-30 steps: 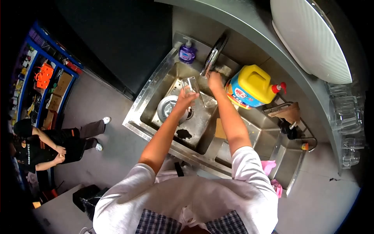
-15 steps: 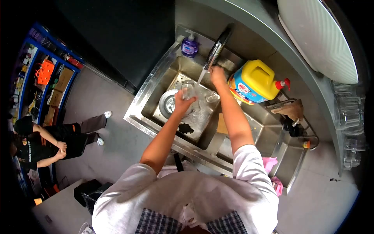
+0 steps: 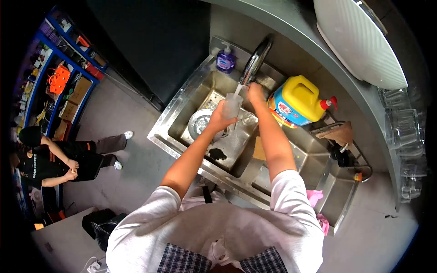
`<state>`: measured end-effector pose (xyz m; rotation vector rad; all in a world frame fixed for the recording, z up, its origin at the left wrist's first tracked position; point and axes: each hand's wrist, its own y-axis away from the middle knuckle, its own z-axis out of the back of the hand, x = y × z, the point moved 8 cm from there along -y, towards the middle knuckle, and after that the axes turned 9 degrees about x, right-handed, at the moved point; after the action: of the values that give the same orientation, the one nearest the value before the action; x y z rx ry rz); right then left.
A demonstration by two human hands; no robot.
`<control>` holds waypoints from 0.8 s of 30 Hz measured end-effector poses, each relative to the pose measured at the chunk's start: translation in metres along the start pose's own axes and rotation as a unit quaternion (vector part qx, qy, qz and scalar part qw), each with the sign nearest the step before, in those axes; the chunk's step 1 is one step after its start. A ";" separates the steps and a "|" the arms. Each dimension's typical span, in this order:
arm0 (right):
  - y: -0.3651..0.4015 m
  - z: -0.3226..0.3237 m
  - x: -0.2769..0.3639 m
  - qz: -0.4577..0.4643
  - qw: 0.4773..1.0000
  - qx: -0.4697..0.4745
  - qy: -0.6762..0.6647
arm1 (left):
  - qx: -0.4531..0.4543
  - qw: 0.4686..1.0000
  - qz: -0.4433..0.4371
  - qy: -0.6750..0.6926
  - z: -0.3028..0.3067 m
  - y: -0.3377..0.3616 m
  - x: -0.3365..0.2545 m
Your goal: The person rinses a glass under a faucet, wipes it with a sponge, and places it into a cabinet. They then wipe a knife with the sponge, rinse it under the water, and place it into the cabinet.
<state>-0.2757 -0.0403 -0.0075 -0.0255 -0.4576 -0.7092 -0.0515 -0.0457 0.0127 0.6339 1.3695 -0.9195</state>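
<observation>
A stream of water runs from the chrome faucet (image 3: pixel 255 61) into a clear cup (image 3: pixel 232 105). My left hand (image 3: pixel 220 119) is wrapped round that cup, above the left basin of the metal sink (image 3: pixel 160 132). Close beside the faucet's spout is my right hand (image 3: pixel 255 92), its fingers bent together; what they hold, if anything, is hidden. Below the cup, a round metal bowl (image 3: pixel 198 123) rests in the basin, and clear glassware (image 3: pixel 248 119) lies near my left hand.
A yellow jug (image 3: pixel 300 98) with a red pump stands right of the faucet, a purple soap bottle (image 3: pixel 225 60) left of it. Glasses (image 3: pixel 403 129) and a white dish (image 3: pixel 364 43) are at the right. A person (image 3: pixel 59 157) stands at the left.
My left hand has raised the cup from lower in the basin to the stream under the spout. My right hand remains by the faucet. The view has shifted slightly.
</observation>
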 end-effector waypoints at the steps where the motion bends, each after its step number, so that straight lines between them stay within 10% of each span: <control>1: -0.005 0.002 -0.001 0.024 0.999 -0.003 -0.025 | -0.008 0.999 0.002 0.044 -0.002 -0.003 0.001; 6: -0.028 -0.006 -0.035 -0.010 0.972 0.068 -0.226 | -0.001 0.940 0.201 0.277 -0.009 0.001 0.014; 10: 0.027 0.011 -0.019 0.054 0.964 -0.207 -0.159 | 0.017 0.823 0.359 0.440 -0.027 0.026 0.026; 14: 0.135 -0.052 0.017 -0.154 0.826 0.195 -0.506 | 0.062 0.801 0.411 0.431 -0.030 0.058 0.015; 17: 0.172 -0.059 0.058 -0.065 0.704 0.297 -0.642 | 0.051 0.945 0.231 0.226 -0.027 0.058 -0.008; 19: 0.177 -0.045 0.052 0.005 0.737 0.226 -0.637 | 0.017 0.998 0.028 0.053 -0.033 0.059 -0.030; 24: 0.243 0.064 0.081 0.223 0.769 -0.045 -0.597 | -0.042 0.991 -0.116 -0.046 -0.046 0.087 -0.105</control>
<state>-0.0930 0.1054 0.1152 -0.6951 -1.5870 -0.1452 0.0011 0.0570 0.0982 0.3695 1.4103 -1.0565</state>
